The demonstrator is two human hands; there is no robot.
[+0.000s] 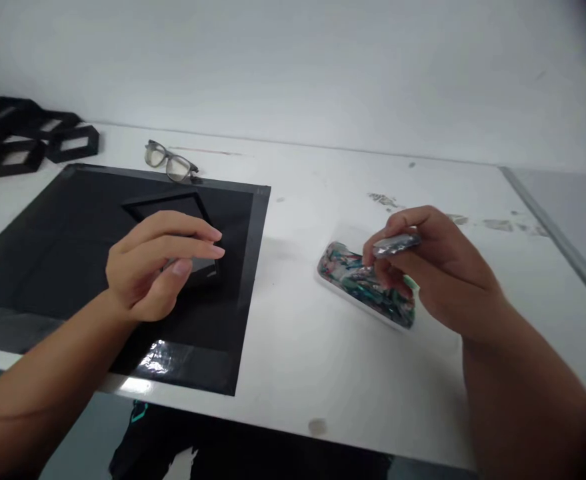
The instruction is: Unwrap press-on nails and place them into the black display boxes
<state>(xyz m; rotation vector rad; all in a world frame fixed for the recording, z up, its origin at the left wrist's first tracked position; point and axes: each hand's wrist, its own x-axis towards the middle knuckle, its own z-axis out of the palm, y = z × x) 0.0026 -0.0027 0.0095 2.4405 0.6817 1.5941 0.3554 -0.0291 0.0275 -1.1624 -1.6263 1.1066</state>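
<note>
My left hand hovers over a black mat, fingers stretched forward and the thumb a little apart, with nothing seen in it. Beneath and behind it on the mat is a black frame, partly hidden by the hand. In my right hand, between thumb and fingers, is a small shiny silvery piece; its exact kind is unclear. That hand is above a white tray filled with small shiny pieces in green, red and clear tones, and covers the tray's right part.
Glasses lie at the mat's back edge. Several black angular frames are grouped at the far left, near the wall. A grey strip runs along the right side of the white table. Worn marks show on the surface behind the tray.
</note>
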